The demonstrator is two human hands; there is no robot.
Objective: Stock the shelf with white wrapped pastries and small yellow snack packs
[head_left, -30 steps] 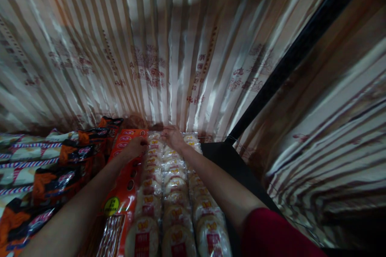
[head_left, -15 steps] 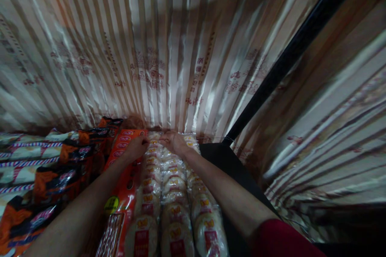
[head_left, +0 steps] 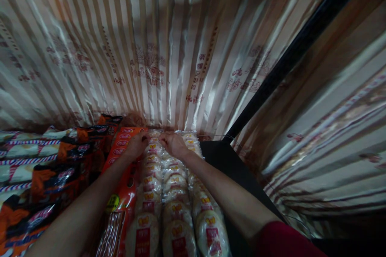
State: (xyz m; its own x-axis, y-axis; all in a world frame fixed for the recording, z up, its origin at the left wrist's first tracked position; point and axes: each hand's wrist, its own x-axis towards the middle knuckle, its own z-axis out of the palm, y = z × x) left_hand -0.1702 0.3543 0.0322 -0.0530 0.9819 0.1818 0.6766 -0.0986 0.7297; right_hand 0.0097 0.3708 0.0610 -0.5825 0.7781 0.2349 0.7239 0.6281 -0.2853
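Three rows of round pale cakes in clear wrappers (head_left: 177, 207), with red and yellow labels, run away from me along a dark surface. At the far end of the left row, my left hand (head_left: 138, 144) is closed, its fingers curled at the row's left side. My right hand (head_left: 174, 144) is closed opposite it, over the far end of the middle row, fingertips turned towards the left hand. A wrapped cake (head_left: 153, 140) lies between the two hands. Dim light and the curled fingers hide what they pinch. Under my left forearm is a long orange-red packet (head_left: 122, 146).
Orange-and-black bags (head_left: 45, 182) with striped wrappers lie in rows at the left. A pleated, printed curtain (head_left: 169, 52) hangs right behind the goods. The black shelf (head_left: 223, 164) shows at the right, and a slanting black pole (head_left: 280, 64) rises from its far corner.
Both hands stay at the far end of the wrapped rows, with their fingers shifting only slightly. The view has tilted a little; the goods keep their places.
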